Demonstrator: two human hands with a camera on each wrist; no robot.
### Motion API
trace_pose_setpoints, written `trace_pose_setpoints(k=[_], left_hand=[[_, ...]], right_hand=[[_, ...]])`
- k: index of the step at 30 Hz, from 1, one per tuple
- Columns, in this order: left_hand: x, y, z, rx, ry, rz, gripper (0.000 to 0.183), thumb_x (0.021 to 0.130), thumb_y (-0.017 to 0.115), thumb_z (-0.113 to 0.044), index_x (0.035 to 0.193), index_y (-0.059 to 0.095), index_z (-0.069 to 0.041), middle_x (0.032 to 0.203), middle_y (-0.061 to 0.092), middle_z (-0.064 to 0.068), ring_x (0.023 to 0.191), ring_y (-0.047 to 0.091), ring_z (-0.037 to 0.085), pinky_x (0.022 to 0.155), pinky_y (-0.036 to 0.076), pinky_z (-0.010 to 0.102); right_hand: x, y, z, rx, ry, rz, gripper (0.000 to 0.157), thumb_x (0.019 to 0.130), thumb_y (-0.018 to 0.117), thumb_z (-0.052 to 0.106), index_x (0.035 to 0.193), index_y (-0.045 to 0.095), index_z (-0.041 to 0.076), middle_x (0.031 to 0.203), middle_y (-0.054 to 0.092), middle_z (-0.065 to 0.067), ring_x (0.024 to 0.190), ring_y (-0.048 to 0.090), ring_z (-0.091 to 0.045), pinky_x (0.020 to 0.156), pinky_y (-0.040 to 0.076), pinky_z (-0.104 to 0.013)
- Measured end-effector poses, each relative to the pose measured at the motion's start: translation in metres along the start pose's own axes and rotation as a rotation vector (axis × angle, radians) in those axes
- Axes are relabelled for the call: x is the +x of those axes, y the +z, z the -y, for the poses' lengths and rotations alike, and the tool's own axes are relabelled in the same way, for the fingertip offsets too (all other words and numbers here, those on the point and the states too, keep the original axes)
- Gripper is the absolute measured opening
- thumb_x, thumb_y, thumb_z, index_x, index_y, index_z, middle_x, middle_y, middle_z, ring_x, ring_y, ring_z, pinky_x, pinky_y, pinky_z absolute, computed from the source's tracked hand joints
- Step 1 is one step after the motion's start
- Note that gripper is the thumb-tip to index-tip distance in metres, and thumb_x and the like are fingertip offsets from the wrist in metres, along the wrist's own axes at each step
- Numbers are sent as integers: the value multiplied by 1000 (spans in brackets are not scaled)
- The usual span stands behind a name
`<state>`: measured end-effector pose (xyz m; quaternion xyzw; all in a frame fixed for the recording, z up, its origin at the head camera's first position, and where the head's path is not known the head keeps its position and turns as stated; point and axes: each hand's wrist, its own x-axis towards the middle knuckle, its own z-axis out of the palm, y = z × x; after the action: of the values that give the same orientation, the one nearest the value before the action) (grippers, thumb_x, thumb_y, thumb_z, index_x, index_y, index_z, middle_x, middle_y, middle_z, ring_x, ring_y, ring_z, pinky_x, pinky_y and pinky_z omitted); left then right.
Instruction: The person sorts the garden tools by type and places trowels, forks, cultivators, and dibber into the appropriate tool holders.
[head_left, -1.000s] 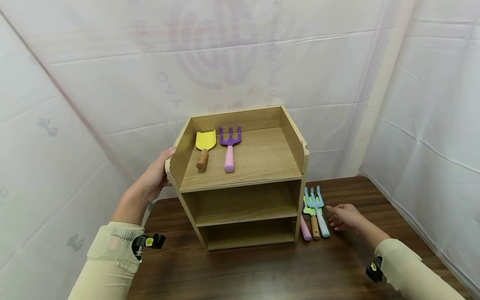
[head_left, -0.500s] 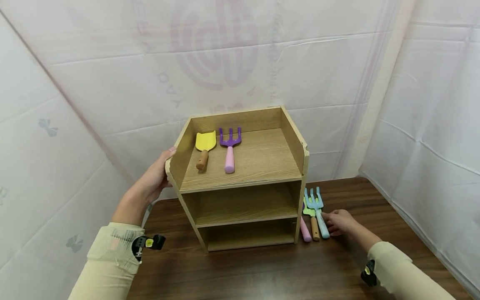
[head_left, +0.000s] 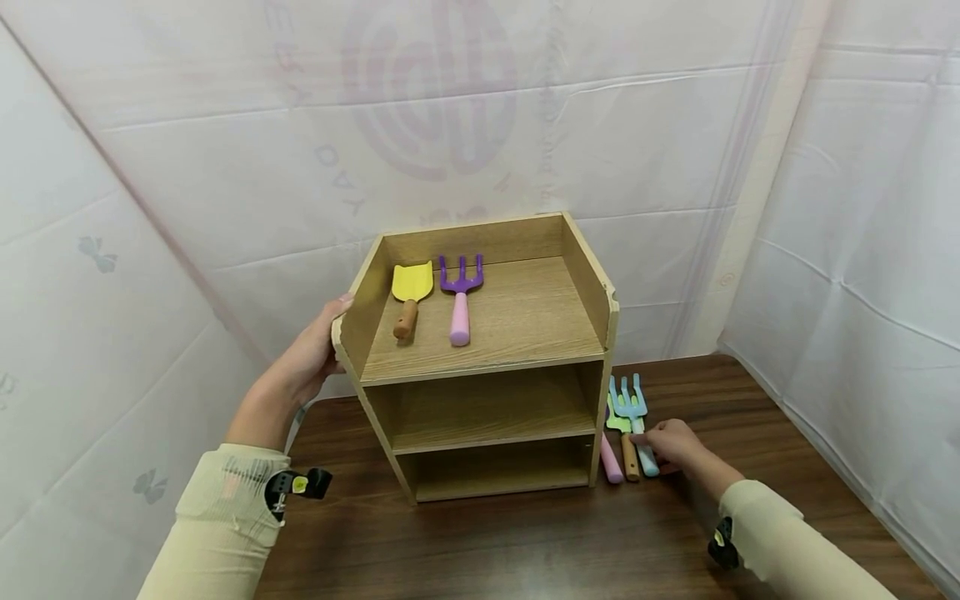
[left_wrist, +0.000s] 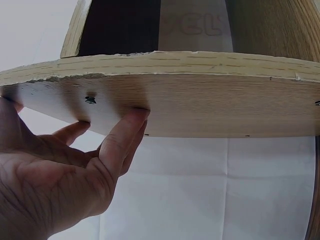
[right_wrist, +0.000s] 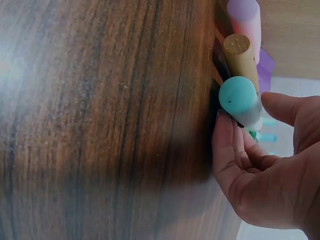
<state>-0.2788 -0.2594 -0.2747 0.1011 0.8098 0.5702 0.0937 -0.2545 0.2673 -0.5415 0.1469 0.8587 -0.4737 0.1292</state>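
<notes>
My left hand (head_left: 303,358) rests against the outer side of the wooden shelf unit (head_left: 480,367); in the left wrist view its fingertips press on the side panel (left_wrist: 215,105). On the unit's top lie a yellow shovel (head_left: 412,283) with a brown handle and a purple hand fork (head_left: 460,287) with a pink handle. Right of the unit, my right hand (head_left: 675,443) pinches the handle of a light blue hand fork (head_left: 628,404), thumb on one side and fingers on the other. That fork partly covers a green tool (head_left: 618,422) with a wooden handle.
Beside the unit's right wall lies another pink-handled tool (head_left: 611,460), its purple head mostly hidden. A dark wooden table (head_left: 510,550) carries everything. White sheeting (head_left: 660,142) hangs behind and at both sides. The unit has two lower shelves (head_left: 495,408).
My right hand has moved left onto the light blue fork's handle, and its thumb and fingers have come round it. The left hand and shelf unit stay put.
</notes>
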Motion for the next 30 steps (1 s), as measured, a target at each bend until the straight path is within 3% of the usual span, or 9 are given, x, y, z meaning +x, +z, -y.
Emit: trace_pose_setpoints(k=[8, 17, 21, 23, 25, 30], left_hand=[[2, 1, 0, -2, 1, 6, 79, 106, 29, -71, 169, 21, -23, 122, 53, 5, 96, 65, 11, 81, 59, 30], [0, 0, 0, -18, 9, 3, 74, 107, 29, -69, 166, 26, -25, 115, 60, -3, 93, 67, 10, 81, 59, 31], [-1, 1, 1, -26, 12, 5, 73, 108, 29, -69, 167, 24, -26, 117, 58, -1, 94, 67, 10, 82, 59, 31], [-1, 1, 1, -24, 14, 5, 74, 108, 29, -69, 168, 23, -27, 119, 57, 0, 95, 67, 10, 82, 59, 31], [-1, 1, 1, -21, 17, 4, 74, 108, 29, -69, 169, 23, -27, 120, 56, 2, 95, 67, 10, 82, 59, 31], [-1, 1, 0, -14, 21, 6, 76, 108, 28, -69, 171, 20, -27, 123, 54, 4, 96, 66, 10, 81, 60, 31]], right_hand=[[-1, 1, -2, 17, 9, 7, 45, 99, 72, 29, 66, 42, 19, 64, 45, 4, 67, 54, -15, 64, 61, -35], [0, -2, -3, 107, 9, 19, 45, 100, 69, 29, 68, 39, 21, 61, 38, 7, 64, 47, -12, 64, 60, -32], [2, -6, -3, 191, 23, 65, 29, 104, 65, 27, 89, 55, 5, 75, 47, 0, 72, 55, -14, 71, 65, -37], [3, -8, -4, 234, 28, 100, 35, 107, 62, 27, 111, 57, -7, 89, 52, -7, 77, 60, -16, 75, 67, -38], [4, -9, -5, 268, 29, 136, 48, 109, 59, 27, 130, 49, -15, 101, 55, -12, 82, 66, -18, 78, 67, -38], [0, -13, -4, 355, 43, 204, 52, 110, 57, 27, 137, 45, -16, 103, 65, -12, 86, 72, -17, 80, 66, -35]])
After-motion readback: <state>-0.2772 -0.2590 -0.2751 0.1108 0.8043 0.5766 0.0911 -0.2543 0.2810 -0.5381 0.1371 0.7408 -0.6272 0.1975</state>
